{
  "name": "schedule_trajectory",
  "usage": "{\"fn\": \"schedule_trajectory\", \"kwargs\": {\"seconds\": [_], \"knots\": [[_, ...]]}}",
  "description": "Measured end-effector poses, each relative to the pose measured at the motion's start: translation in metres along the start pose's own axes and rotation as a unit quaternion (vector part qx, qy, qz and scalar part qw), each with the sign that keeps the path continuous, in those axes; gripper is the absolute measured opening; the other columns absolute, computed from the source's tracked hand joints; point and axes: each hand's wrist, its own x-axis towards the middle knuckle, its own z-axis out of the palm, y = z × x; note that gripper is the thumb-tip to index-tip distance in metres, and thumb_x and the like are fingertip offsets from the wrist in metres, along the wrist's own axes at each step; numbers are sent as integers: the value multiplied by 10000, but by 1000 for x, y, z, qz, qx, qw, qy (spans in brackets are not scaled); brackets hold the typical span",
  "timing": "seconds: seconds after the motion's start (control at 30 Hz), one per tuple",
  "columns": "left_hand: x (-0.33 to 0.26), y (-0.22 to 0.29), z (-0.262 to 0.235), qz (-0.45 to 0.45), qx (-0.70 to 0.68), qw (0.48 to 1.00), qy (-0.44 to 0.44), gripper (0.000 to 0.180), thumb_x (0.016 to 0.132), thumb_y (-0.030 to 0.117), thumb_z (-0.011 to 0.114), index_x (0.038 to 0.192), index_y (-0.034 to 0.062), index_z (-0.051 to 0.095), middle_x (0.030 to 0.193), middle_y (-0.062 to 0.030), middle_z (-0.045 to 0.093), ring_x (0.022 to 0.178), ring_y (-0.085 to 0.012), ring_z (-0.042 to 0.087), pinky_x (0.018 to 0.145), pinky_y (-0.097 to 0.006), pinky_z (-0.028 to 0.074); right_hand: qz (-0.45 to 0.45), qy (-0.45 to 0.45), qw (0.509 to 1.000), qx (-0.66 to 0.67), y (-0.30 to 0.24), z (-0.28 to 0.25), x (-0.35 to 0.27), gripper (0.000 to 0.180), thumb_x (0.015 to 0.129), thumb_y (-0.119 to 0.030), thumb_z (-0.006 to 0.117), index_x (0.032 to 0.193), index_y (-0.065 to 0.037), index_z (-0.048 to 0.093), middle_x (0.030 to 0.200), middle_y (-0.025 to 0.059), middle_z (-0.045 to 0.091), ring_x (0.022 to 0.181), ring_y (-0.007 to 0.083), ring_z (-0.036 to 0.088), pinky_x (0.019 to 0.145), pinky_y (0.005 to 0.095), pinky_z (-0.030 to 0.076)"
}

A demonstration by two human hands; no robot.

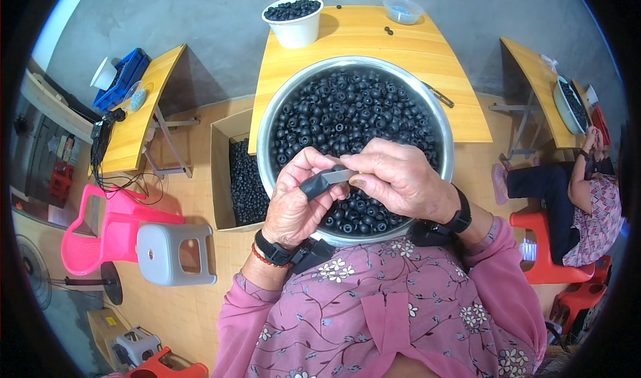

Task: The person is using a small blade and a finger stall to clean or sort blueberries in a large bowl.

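In front of my chest, both hands meet over a big metal bowl [266, 144] heaped with small black ring-like pieces [344, 114]. My left hand [292, 198] is closed around a smooth dark piece [316, 185], gripped between thumb and fingers. A flat grey metal blade [343, 176] lies against that piece and runs into the closed fingers of my right hand [398, 181]. A speck of yellow shows at those fingertips. Where the blade ends inside the grip is hidden. Both wrists wear black bands.
The bowl overlaps the near edge of a wooden table [374, 34]. On it stand a white tub [297, 31] of black pieces, a clear dish [403, 11] and a slim dark tool [439, 94]. Left are a carton [220, 177] and stools [167, 251]. Another person [587, 204] sits at right.
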Motion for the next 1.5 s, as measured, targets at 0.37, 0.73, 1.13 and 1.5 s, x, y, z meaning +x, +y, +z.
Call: {"fn": "schedule_trajectory", "kwargs": {"seconds": [0.37,0.73,1.13,1.5], "knots": [[0,1,1,-7,-1,1000,20,224,940,109,702,1100,12,580,1093,-150,654,885,-194,663,824,-345,543,-6,-11,1000,0,3,0,-1,243,933,-75,677,1163,6,679,878,125,623,718,276,665,623,365,537],[2,3,12,-2,3,1000,-8,142,942,44,673,1056,0,601,1049,-151,633,836,-187,642,785,-329,531,52,45,998,-8,22,-6,9,174,937,-78,672,1080,11,712,845,117,653,709,247,656,637,330,516],[-1,0,7,-17,-8,999,31,224,942,91,702,1118,11,589,1075,-125,662,850,-178,668,793,-334,533,67,12,993,93,-7,-2,6,241,869,-62,751,1096,-21,682,916,91,673,792,201,683,675,287,533],[-1,-1,7,-13,29,998,53,237,938,82,706,1128,4,587,1117,-135,664,934,-176,675,836,-293,565,-78,30,994,-71,-7,6,9,269,711,35,714,946,-81,654,799,74,575,693,297,624,595,390,512]]}}
